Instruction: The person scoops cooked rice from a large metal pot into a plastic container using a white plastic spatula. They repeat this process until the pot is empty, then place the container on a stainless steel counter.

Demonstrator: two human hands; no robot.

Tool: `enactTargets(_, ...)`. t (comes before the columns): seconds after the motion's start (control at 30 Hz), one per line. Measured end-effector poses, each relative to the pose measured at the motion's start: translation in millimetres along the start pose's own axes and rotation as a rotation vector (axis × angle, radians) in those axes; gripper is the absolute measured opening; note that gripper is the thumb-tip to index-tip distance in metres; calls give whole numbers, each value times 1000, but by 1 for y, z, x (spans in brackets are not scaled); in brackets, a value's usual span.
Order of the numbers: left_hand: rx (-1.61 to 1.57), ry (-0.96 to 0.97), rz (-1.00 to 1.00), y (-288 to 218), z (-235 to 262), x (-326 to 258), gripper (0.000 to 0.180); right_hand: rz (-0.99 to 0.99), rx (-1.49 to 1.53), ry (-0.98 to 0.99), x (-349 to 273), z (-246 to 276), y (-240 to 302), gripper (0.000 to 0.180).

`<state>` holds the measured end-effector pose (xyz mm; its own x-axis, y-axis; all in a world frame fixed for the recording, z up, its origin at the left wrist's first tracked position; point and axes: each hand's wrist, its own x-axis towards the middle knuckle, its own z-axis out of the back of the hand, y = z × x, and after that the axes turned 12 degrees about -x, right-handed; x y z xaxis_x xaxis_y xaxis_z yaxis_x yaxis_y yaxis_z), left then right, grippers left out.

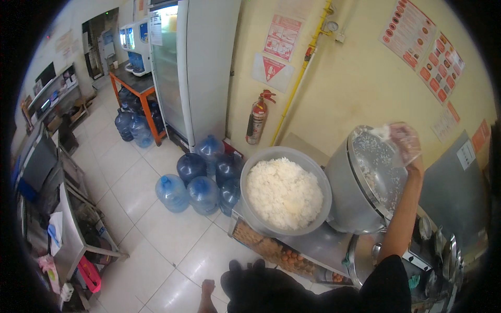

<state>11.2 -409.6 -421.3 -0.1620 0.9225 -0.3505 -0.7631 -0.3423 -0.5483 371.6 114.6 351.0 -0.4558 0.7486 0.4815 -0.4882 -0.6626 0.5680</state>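
Your right hand point(405, 143), in clear plastic, was over the pot point(342, 190), left uncovered presumably for reaching inside; its grip couldn't be told. The rice point(284, 193) filled the basin point(324, 190) alongside, probably for easy access. Your left hand point(208, 286) hung apart, seemingly empty, its openness unclear.

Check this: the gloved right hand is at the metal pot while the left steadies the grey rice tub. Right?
No: in the head view, the left hand hangs apart from the grey tub. The gloved right hand is at the metal pot.
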Motion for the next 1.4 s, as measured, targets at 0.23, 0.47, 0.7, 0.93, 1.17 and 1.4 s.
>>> enactTargets(0.23, -681, -216, 84, -23, 58, 90, 29, -470, -735, -55, -68, 43, -142, 31)
enactTargets(0.47, -784, -223, -76, -34, 55, 100, 18, -213, -684, -191, -133, 71, -81, 26)
enactTargets(0.7, -53, 249, -81, -28, 34, 60, 13, -230, 110, 253, -150, -64, -11, 23)
enactTargets(0.93, -349, -97, -284, -47, 39, 49, 12, 313, -539, 518, -171, -245, -12, 35)
enactTargets(1.17, -481, -92, -82, -46, 30, 50, 12, 506, -678, 667, -143, -251, -30, 32)
enactTargets(1.4, -562, -24, -86, -9, 5, 40, 11, 777, -729, 565, -135, -273, -52, 16)
